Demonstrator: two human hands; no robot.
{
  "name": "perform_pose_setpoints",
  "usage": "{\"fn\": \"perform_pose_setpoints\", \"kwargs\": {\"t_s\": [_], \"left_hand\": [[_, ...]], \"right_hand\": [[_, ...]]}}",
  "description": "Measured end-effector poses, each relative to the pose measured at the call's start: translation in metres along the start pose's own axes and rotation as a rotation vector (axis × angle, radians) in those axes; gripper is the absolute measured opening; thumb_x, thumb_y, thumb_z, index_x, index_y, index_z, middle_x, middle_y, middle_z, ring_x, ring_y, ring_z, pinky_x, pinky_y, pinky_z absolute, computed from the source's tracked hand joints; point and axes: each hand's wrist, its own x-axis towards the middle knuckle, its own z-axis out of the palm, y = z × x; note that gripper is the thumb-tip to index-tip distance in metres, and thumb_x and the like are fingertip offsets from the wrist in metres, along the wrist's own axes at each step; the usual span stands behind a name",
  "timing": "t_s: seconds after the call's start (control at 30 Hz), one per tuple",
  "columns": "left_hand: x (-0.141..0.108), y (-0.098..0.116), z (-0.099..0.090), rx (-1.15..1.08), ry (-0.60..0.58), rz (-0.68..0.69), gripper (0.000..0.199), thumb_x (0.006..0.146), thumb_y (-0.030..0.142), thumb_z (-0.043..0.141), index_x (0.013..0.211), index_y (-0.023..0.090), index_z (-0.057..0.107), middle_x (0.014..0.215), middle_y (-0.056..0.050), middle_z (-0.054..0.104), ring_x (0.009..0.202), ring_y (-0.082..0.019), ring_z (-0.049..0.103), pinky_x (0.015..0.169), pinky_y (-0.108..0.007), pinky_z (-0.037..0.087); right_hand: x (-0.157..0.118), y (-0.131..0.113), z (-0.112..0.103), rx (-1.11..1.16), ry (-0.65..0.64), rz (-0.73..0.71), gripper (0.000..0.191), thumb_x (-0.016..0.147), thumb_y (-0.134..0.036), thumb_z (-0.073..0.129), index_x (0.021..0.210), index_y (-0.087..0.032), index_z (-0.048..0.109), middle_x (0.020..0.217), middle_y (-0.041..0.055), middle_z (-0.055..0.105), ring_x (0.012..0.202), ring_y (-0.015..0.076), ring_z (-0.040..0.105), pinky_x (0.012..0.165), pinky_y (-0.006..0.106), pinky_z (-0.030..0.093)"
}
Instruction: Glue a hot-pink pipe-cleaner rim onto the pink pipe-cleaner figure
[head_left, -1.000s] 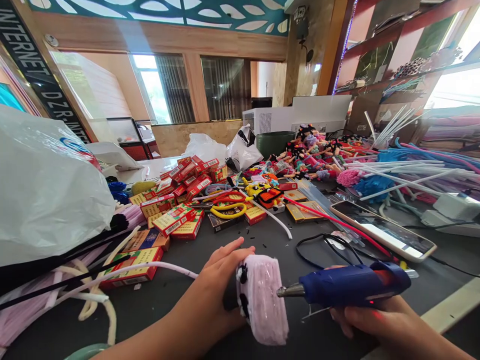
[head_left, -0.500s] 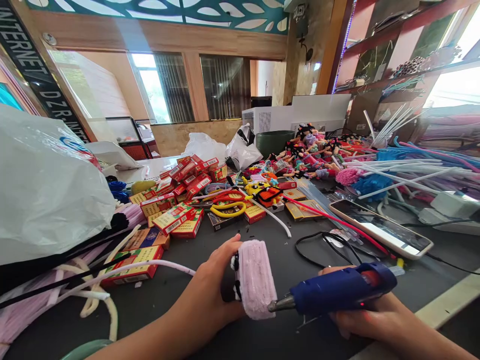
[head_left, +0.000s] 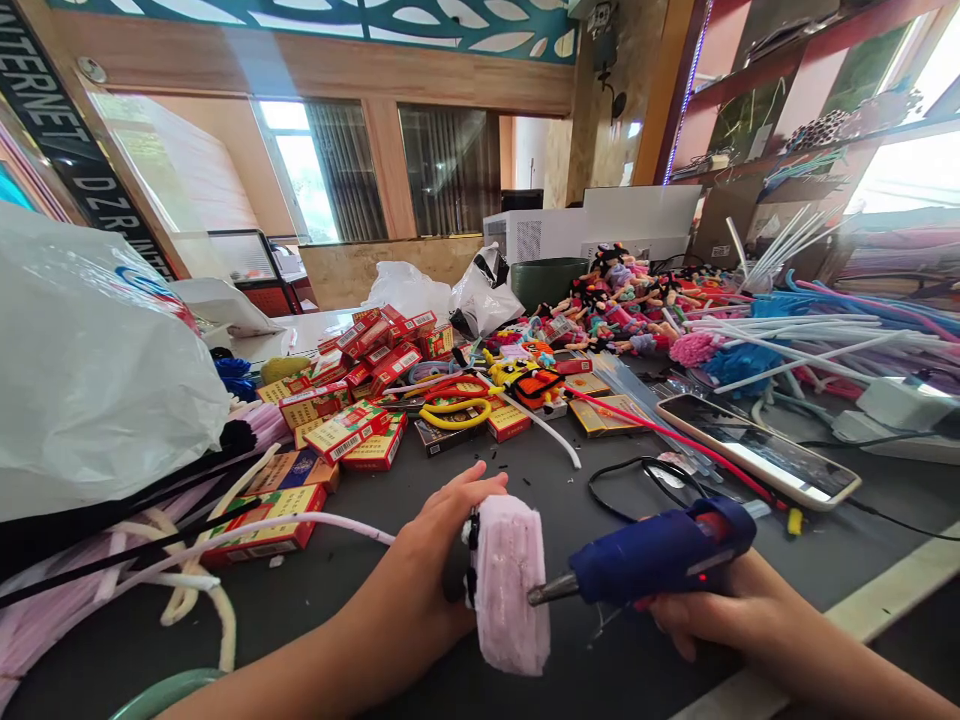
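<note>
My left hand (head_left: 420,580) grips a thick coil of pale pink pipe cleaner (head_left: 510,585), which has black tufts along its left side. A long pinkish-white pipe cleaner (head_left: 300,530) runs from behind that hand toward the left. My right hand (head_left: 712,615) is shut around a blue hot glue gun (head_left: 652,555). The gun's metal nozzle (head_left: 551,590) points left, its tip right at the coil's right face. I cannot tell whether the tip touches the coil.
Red and yellow cigarette boxes (head_left: 352,430) lie heaped beyond my hands. A smartphone (head_left: 757,450) and a black cable (head_left: 637,480) sit to the right. Pipe-cleaner dolls (head_left: 630,310) and bundled pipe cleaners (head_left: 817,340) fill the back right. A large plastic bag (head_left: 90,370) bulges at the left.
The glue gun has moved left, bringing its nozzle closer to the coil. The coil has turned slightly in my left hand and stays gripped.
</note>
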Motion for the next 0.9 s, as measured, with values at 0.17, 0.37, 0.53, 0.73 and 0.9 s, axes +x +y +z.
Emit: {"fn": "perform_pose_setpoints", "kwargs": {"t_s": [0.17,0.37,0.53,0.73,0.9], "left_hand": [[0.0,-0.002,0.0,0.002,-0.011,0.078,0.065,0.072,0.018,0.071,0.13,0.033,0.045,0.146,-0.005,0.049,0.142,-0.028,0.033,0.113,-0.048,0.033],[-0.002,-0.002,0.001,0.022,-0.005,0.112,0.066,0.071,0.014,0.07,0.13,0.03,0.046,0.143,-0.007,0.051,0.143,-0.029,0.031,0.113,-0.049,0.035],[0.0,-0.003,0.001,0.043,0.035,0.112,0.062,0.071,0.01,0.065,0.128,0.028,0.049,0.14,-0.007,0.055,0.142,-0.028,0.034,0.112,-0.048,0.036],[-0.001,0.0,0.001,0.065,0.037,0.088,0.06,0.071,0.009,0.064,0.127,0.026,0.051,0.14,-0.008,0.055,0.141,-0.029,0.035,0.112,-0.048,0.036],[0.0,-0.001,0.0,0.073,0.039,0.094,0.06,0.071,0.009,0.064,0.127,0.027,0.051,0.14,-0.008,0.055,0.142,-0.029,0.034,0.113,-0.048,0.035]], "right_hand": [[0.007,0.004,-0.008,-0.048,-0.171,-0.055,0.042,0.063,-0.059,0.076,0.065,-0.02,0.06,0.049,-0.0031,0.054,0.05,0.0161,0.054,0.055,0.031,0.049],[0.01,0.006,-0.009,-0.008,-0.189,-0.096,0.043,0.066,-0.059,0.075,0.069,-0.019,0.058,0.055,-0.0027,0.056,0.048,0.0141,0.055,0.054,0.03,0.049],[0.012,0.003,-0.003,0.035,-0.193,-0.146,0.052,0.068,-0.069,0.069,0.068,-0.019,0.055,0.053,-0.0038,0.051,0.043,0.0102,0.047,0.049,0.026,0.043],[0.013,0.002,0.002,0.08,-0.16,-0.151,0.05,0.068,-0.068,0.068,0.067,-0.02,0.052,0.05,-0.0053,0.048,0.04,0.0095,0.042,0.043,0.025,0.038],[0.013,0.001,0.001,0.07,-0.159,-0.159,0.051,0.067,-0.067,0.069,0.062,-0.02,0.051,0.049,-0.0058,0.047,0.04,0.0089,0.041,0.043,0.024,0.036]]}}
